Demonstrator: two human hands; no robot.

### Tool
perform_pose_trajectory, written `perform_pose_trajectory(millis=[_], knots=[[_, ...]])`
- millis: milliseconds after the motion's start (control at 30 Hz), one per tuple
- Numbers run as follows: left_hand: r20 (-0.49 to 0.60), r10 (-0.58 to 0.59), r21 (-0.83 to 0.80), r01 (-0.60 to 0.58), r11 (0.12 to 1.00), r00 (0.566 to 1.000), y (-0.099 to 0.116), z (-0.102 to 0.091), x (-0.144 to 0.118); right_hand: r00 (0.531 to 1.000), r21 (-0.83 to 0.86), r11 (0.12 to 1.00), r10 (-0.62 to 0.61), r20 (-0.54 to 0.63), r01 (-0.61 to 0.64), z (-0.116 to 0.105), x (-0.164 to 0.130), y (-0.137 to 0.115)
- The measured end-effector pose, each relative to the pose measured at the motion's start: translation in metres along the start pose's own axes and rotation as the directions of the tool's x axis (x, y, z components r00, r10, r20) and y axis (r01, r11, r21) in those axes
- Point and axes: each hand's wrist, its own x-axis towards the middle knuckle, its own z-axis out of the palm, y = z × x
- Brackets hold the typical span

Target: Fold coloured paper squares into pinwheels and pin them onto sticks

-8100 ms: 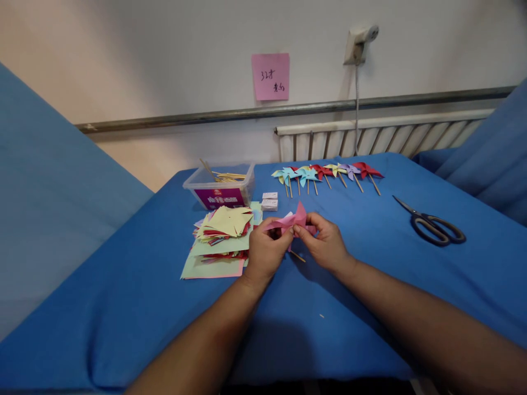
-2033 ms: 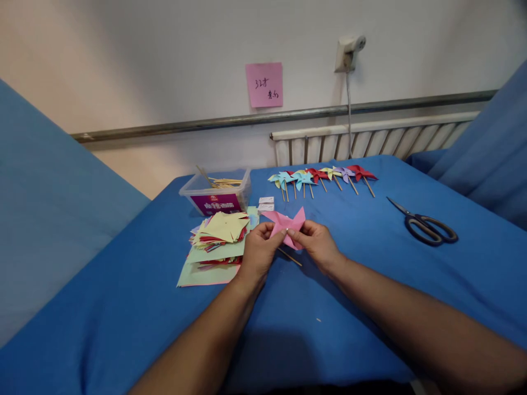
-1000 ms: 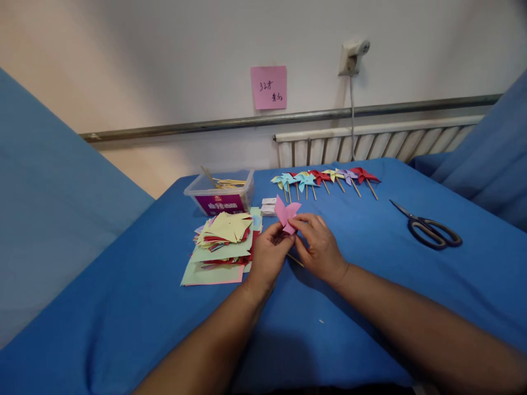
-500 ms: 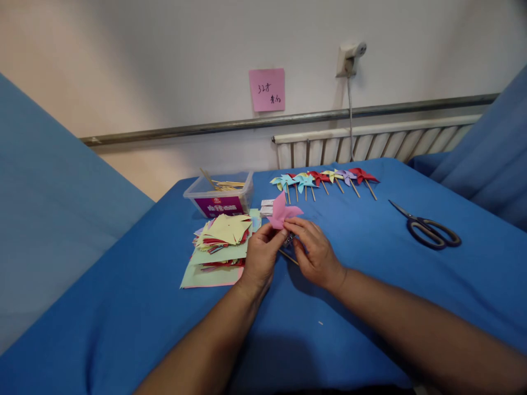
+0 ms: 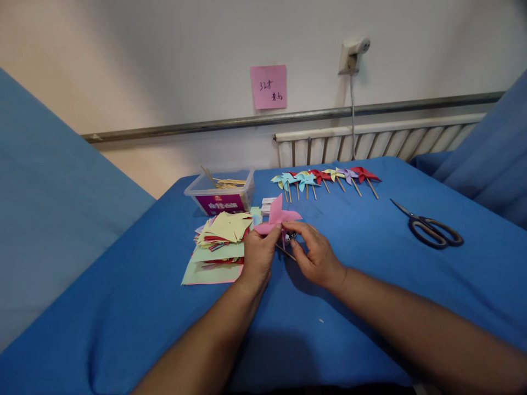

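Note:
A pink paper pinwheel (image 5: 278, 211) is held over the middle of the table, its blades folded and pointing outward. My left hand (image 5: 261, 250) is closed on it, the thumb pressed at its centre. A thin wooden stick (image 5: 285, 252) slants down from beneath the pinwheel between the hands. My right hand (image 5: 316, 251) is at the pinwheel's right side, index finger against the paper near the centre. Under its curled fingers shows a small shiny metal and clear item (image 5: 290, 236), too small to make out. Palms and inner fingers are hidden.
Left of my hands lies a stack of cut paper sheets (image 5: 225, 227). Behind it stands a clear plastic box (image 5: 220, 189) with wooden sticks. Finished pinwheels (image 5: 321, 176) line the table's back, near a radiator (image 5: 382, 140). Black-handled scissors (image 5: 432, 227) lie at right on the blue cloth (image 5: 362, 340).
The pinwheel has turned in my fingers, so more blades show, one to the left and one downward. My left thumb now presses at its centre. The view has shifted slightly.

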Motion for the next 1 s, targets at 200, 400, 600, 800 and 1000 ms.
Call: perform_pose_trajectory(millis=[200,400,600,800,1000], knots=[[-0.025,-0.044,-0.033,0.043,0.999,0.999,-0.003,0.000,0.000,0.998,0.116,0.992,0.057,-0.019,-0.055,0.000,0.000,-0.002],[-0.070,-0.097,-0.091,0.090,0.992,0.993,0.000,-0.001,0.000,0.920,0.353,0.897,0.347,-0.183,-0.267,0.005,0.003,0.012],[-0.212,0.036,-0.024,-0.042,0.999,0.977,0.013,-0.003,-0.003,0.830,0.093,0.826,0.545,0.120,-0.556,0.010,0.003,0.028],[-0.175,0.072,-0.114,-0.093,0.989,0.982,0.020,-0.001,-0.008,0.807,-0.412,0.880,0.413,0.422,-0.235,0.007,0.004,0.006],[-0.169,0.035,-0.129,-0.058,0.990,0.985,0.015,-0.002,-0.007,0.727,-0.582,0.810,0.444,0.524,-0.075,-0.003,0.009,-0.006]])
